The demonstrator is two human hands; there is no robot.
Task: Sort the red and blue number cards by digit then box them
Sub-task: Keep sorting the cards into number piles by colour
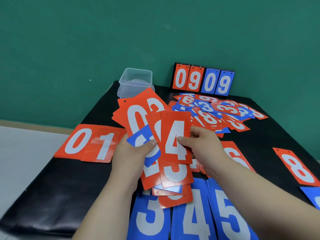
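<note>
My left hand grips a fanned bunch of cards, mostly red with one blue, a red 0 at its front. My right hand pinches a red 4 card at its right edge, over the fan. Sorted piles lie on the black table: red 0 and red 1 on the left, blue 3, blue 4 and blue 5 in front, red 6 and red 8 on the right. A loose heap of mixed cards lies behind my hands.
A clear plastic box stands at the table's far left corner. A flip scoreboard reading 09 09 stands at the back against the green wall. The edge of another blue card shows at far right.
</note>
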